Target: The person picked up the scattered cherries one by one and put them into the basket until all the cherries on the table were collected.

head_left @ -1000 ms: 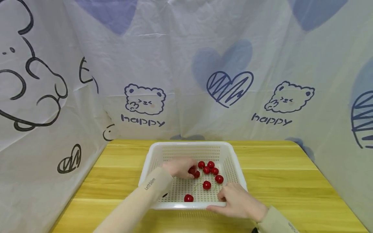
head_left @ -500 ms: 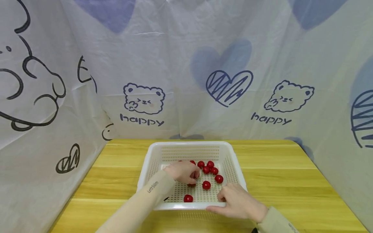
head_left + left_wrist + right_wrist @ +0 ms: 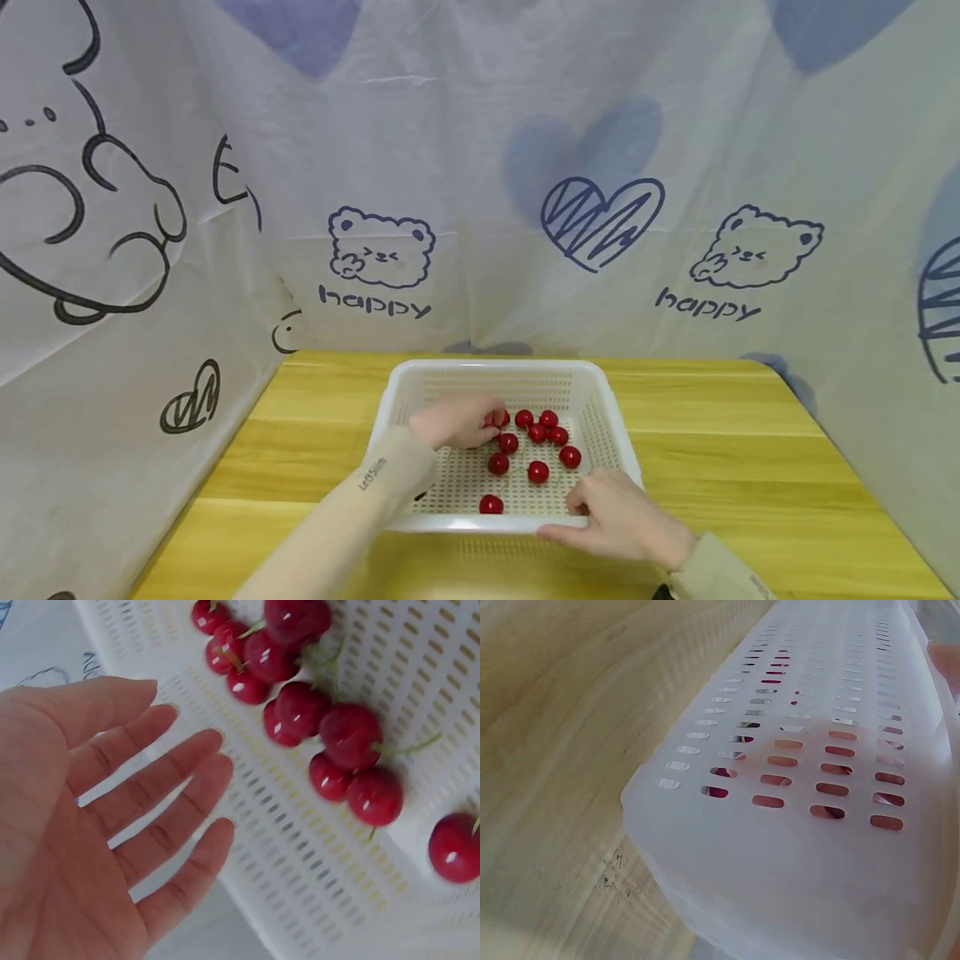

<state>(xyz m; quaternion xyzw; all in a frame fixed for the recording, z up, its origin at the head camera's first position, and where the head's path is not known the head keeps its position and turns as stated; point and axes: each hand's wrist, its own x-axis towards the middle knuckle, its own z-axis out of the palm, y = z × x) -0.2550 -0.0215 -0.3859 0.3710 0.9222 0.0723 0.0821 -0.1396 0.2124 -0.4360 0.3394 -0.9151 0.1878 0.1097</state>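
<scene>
A white plastic basket (image 3: 457,523) with slotted walls holds several red cherries (image 3: 537,472), some with green stems. Inside its back left part is my left hand (image 3: 456,421), close beside the cherries. In the left wrist view that hand (image 3: 75,847) has its fingers spread and extended, palm showing, with nothing in it. My right hand (image 3: 622,515) grips the basket's front rim near the right corner, thumb outside and fingers inside. The right wrist view shows the slotted basket wall (image 3: 817,855), with those fingers partly visible through the slots.
The basket stands on a yellow wood-grain table (image 3: 720,450). Behind and beside the table hangs a pale curtain (image 3: 480,167) printed with hearts, bears and lettering. A small dark mark (image 3: 421,496) shows near the basket's front left.
My left hand first came toward the front, then moved back and left. A cherry it was over now lies uncovered nearer the basket's middle. The right hand keeps its grip on the rim.
</scene>
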